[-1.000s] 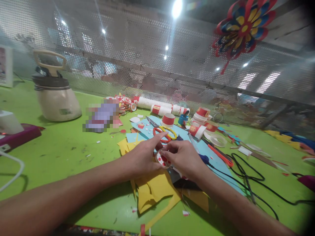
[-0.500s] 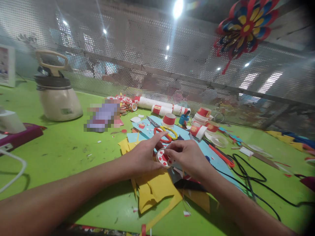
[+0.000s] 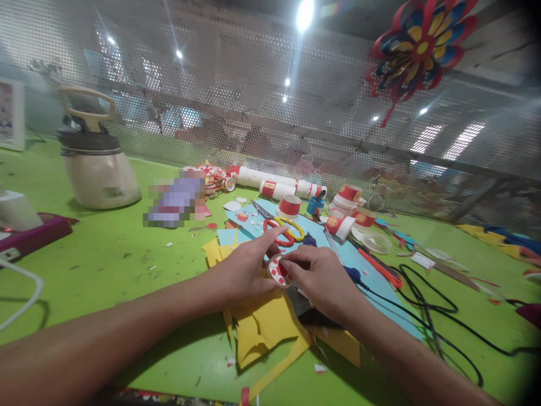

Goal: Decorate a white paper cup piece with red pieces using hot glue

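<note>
My left hand (image 3: 247, 268) grips a small round white paper piece (image 3: 276, 277), like a cup bottom, dotted with red paper bits. The left forefinger arches over it and the thumb runs along its near edge. On its right side, the pinched fingertips of my right hand (image 3: 319, 276) touch its face at a small red paper piece (image 3: 282, 264); the contact is partly hidden. Scissors (image 3: 291, 231) with red and yellow handles lie just beyond both hands. Cut yellow paper (image 3: 266, 330) is underneath, and light blue paper (image 3: 380, 287) spreads to the right.
A red-and-white paper cup (image 3: 289, 206), a blue bottle (image 3: 315, 204) and stacked cut cups (image 3: 349, 197) stand behind. A red cutter (image 3: 382, 269) and black cable (image 3: 422, 304) lie right. Left are a large beige jug (image 3: 99, 169) and a purple power strip (image 3: 40, 234).
My right fingers have shifted slightly over the face of the round paper piece, covering more of its middle. My left hand keeps its hold nearly unmoved.
</note>
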`<action>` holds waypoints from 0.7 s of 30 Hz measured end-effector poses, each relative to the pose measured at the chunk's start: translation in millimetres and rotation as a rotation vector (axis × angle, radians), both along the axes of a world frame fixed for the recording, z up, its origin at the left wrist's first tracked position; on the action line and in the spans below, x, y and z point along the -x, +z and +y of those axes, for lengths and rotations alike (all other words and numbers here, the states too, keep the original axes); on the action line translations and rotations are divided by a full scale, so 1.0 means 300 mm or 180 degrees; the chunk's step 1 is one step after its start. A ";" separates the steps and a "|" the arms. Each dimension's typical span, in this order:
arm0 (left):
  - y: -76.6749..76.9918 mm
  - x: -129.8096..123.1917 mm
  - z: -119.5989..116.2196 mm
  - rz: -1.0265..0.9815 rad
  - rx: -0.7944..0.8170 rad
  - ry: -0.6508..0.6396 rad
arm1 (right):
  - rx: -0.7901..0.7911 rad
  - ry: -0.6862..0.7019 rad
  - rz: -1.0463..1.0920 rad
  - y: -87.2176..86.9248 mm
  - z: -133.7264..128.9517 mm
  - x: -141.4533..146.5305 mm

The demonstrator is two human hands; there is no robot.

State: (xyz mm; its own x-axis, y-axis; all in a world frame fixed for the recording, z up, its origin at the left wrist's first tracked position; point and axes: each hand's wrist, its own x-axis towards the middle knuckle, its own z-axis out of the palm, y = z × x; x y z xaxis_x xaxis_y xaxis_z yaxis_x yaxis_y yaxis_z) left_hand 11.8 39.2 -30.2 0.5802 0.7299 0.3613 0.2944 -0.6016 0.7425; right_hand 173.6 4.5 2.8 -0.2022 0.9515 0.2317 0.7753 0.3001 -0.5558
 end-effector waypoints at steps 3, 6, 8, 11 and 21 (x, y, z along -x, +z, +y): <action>0.001 -0.001 -0.001 -0.0001 -0.0024 0.0012 | 0.0016 -0.0006 0.0015 -0.001 -0.004 0.003; 0.004 -0.003 -0.004 -0.0009 -0.0002 -0.0002 | 0.0033 0.0036 0.0037 -0.003 -0.005 0.006; 0.003 -0.003 -0.004 -0.0016 0.0039 -0.0024 | 0.0028 0.0047 0.0040 -0.003 -0.007 0.008; -0.003 -0.002 0.000 -0.0021 0.0014 -0.0023 | 0.0016 0.0039 0.0033 -0.001 -0.010 0.010; -0.008 0.000 0.002 0.0089 -0.0018 0.0067 | 0.0003 0.0108 -0.0063 -0.006 -0.008 0.003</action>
State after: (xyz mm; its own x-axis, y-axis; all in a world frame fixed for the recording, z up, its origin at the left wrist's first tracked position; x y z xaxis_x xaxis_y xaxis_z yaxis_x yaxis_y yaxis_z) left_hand 11.9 39.9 -32.6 0.5747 0.7400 0.3494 0.3276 -0.5993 0.7304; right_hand 172.5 2.1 1.1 -0.2389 0.9443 0.2265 0.7755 0.3259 -0.5408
